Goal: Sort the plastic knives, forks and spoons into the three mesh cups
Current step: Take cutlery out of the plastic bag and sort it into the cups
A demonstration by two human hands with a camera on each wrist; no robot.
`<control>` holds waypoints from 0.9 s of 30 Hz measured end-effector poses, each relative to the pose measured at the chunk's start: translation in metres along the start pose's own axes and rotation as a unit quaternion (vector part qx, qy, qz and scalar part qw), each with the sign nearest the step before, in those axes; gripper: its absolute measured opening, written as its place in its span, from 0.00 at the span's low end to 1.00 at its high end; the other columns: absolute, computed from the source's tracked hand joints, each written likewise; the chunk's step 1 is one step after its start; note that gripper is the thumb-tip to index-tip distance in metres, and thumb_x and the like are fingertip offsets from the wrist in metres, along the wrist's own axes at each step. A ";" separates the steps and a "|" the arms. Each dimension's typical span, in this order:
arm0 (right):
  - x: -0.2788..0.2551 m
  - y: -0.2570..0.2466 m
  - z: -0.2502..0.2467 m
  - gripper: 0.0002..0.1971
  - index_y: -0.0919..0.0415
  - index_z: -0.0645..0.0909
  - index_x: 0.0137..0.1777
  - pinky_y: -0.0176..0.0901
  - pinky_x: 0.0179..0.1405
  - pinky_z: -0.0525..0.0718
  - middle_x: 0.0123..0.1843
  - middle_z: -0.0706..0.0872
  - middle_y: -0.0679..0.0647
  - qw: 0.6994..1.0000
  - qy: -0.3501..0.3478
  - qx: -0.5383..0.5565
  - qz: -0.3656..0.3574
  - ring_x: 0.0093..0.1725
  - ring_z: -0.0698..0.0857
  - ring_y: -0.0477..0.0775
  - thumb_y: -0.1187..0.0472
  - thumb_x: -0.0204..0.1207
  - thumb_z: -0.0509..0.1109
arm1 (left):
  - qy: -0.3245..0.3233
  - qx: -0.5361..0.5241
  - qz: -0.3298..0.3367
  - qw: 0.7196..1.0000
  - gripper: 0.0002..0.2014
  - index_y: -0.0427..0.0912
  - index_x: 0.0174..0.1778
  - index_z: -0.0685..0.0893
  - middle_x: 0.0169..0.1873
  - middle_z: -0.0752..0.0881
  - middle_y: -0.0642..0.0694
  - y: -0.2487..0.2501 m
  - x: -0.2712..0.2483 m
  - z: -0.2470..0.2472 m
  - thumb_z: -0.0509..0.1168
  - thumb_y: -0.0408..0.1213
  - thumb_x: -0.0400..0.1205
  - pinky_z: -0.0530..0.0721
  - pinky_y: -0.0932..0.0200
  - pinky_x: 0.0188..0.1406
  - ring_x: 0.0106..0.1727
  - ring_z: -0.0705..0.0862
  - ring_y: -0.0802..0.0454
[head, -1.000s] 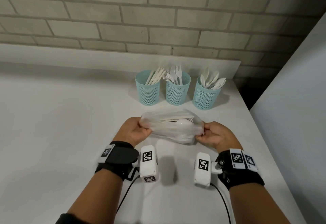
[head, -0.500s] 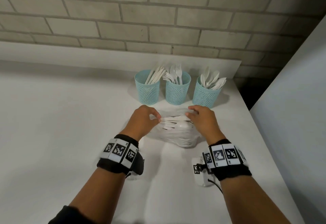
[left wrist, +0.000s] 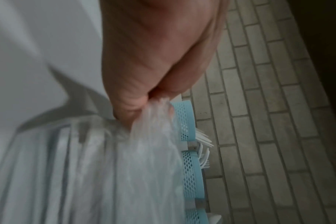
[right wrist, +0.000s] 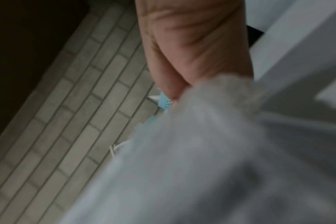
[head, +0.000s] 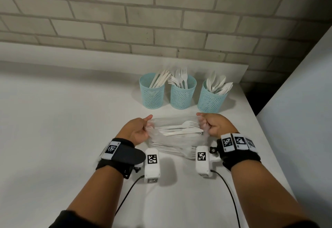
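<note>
From my seat, the far left is bare white table [head: 53,129], backed by a low white ledge [head: 107,62] and a grey brick wall [head: 161,21]. Moving in, my left hand [head: 139,130] has its fingers curled tight, bunching the left end of a clear plastic bag [head: 172,141]; the left wrist view shows the film gathered between thumb and fingers [left wrist: 159,103]. The bag is stretched between both hands, just above the table, near the front of the cups. On top of it I see a white fork [head: 181,125] and a white knife [head: 185,131] lying lengthwise, and more cutlery shows blurred through the film lower down.

Behind the bag stand 3 light blue mesh cups in a row: the left cup [head: 152,94] holds knives, the middle cup [head: 182,95] holds forks, the right cup [head: 211,100] holds spoons. They stand between my hands and the ledge, apart from the bag.

My right hand [head: 214,125] is closed likewise on the bag's right end; the right wrist view is blurred, mostly film. Below, 2 white wrist cameras [head: 152,165] hang by the wrists, their cables trailing towards me. At far right, a pale panel [head: 296,120] rises beside the table edge.
</note>
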State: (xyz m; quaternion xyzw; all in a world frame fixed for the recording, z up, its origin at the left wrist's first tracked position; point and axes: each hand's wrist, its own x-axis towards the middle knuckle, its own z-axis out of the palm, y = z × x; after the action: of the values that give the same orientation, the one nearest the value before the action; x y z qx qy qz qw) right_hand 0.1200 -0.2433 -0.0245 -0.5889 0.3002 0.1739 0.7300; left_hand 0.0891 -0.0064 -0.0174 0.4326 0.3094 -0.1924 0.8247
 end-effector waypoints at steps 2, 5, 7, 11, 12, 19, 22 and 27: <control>0.001 0.001 -0.001 0.10 0.58 0.80 0.44 0.42 0.32 0.82 0.33 0.83 0.55 0.979 0.066 -0.168 -0.095 0.29 0.80 0.52 0.67 0.82 0.59 | 0.006 0.007 0.006 1.000 0.18 0.32 0.72 0.72 0.40 0.78 0.37 0.000 -0.003 0.000 0.50 0.25 0.86 0.84 0.58 0.26 0.32 0.76 0.50; -0.015 0.000 -0.005 0.14 0.59 0.74 0.35 0.48 0.38 0.79 0.34 0.77 0.57 0.900 0.147 -0.360 -0.199 0.33 0.76 0.56 0.57 0.82 0.58 | 0.035 0.204 0.070 0.976 0.16 0.37 0.65 0.72 0.49 0.77 0.38 0.004 -0.009 -0.003 0.57 0.44 0.87 0.82 0.50 0.42 0.44 0.80 0.44; -0.035 -0.001 -0.005 0.19 0.63 0.74 0.41 0.49 0.38 0.82 0.35 0.79 0.58 0.862 0.154 -0.450 -0.178 0.35 0.80 0.59 0.47 0.82 0.58 | 0.087 0.414 0.127 0.897 0.30 0.33 0.64 0.73 0.49 0.78 0.42 0.003 -0.012 -0.005 0.60 0.58 0.81 0.81 0.53 0.45 0.49 0.81 0.45; -0.060 0.010 0.000 0.21 0.67 0.76 0.37 0.40 0.23 0.83 0.30 0.82 0.60 0.883 0.095 -0.448 -0.105 0.21 0.82 0.54 0.47 0.74 0.71 | 0.102 0.665 0.155 0.724 0.29 0.27 0.43 0.84 0.26 0.83 0.43 -0.004 -0.012 -0.004 0.68 0.58 0.75 0.75 0.59 0.38 0.33 0.82 0.47; -0.062 0.012 0.001 0.19 0.66 0.75 0.35 0.40 0.22 0.84 0.31 0.82 0.60 0.891 0.094 -0.431 -0.107 0.21 0.82 0.53 0.51 0.72 0.75 | 0.088 0.664 0.151 0.727 0.22 0.33 0.32 0.83 0.22 0.84 0.44 -0.007 -0.012 -0.003 0.71 0.51 0.75 0.76 0.61 0.37 0.31 0.82 0.48; -0.059 0.015 -0.019 0.07 0.68 0.77 0.54 0.39 0.23 0.87 0.37 0.84 0.61 0.989 0.071 -0.088 -0.096 0.28 0.86 0.54 0.70 0.77 0.69 | -0.034 0.152 0.055 0.986 0.04 0.30 0.41 0.80 0.35 0.86 0.37 -0.010 -0.010 -0.020 0.63 0.24 0.81 0.90 0.61 0.34 0.33 0.87 0.49; -0.053 0.019 -0.025 0.02 0.63 0.77 0.48 0.42 0.20 0.86 0.30 0.88 0.58 0.997 0.038 0.063 -0.017 0.30 0.87 0.55 0.69 0.80 0.64 | -0.050 0.009 0.000 0.999 0.07 0.31 0.42 0.79 0.29 0.89 0.38 -0.007 -0.007 -0.024 0.58 0.26 0.84 0.86 0.49 0.52 0.39 0.87 0.46; -0.049 0.025 -0.028 0.05 0.61 0.78 0.43 0.49 0.39 0.79 0.41 0.82 0.55 0.981 0.010 0.189 0.049 0.40 0.79 0.53 0.65 0.80 0.64 | -0.059 -0.111 -0.040 0.991 0.07 0.32 0.47 0.80 0.44 0.84 0.38 -0.011 -0.009 -0.023 0.57 0.29 0.85 0.81 0.48 0.59 0.47 0.83 0.45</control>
State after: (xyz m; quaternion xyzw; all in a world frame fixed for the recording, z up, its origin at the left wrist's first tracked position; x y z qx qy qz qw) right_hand 0.0607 -0.2594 -0.0156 -0.4263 0.3633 0.1441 0.8158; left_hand 0.0681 0.0069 -0.0282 0.3130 0.2967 -0.2151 0.8762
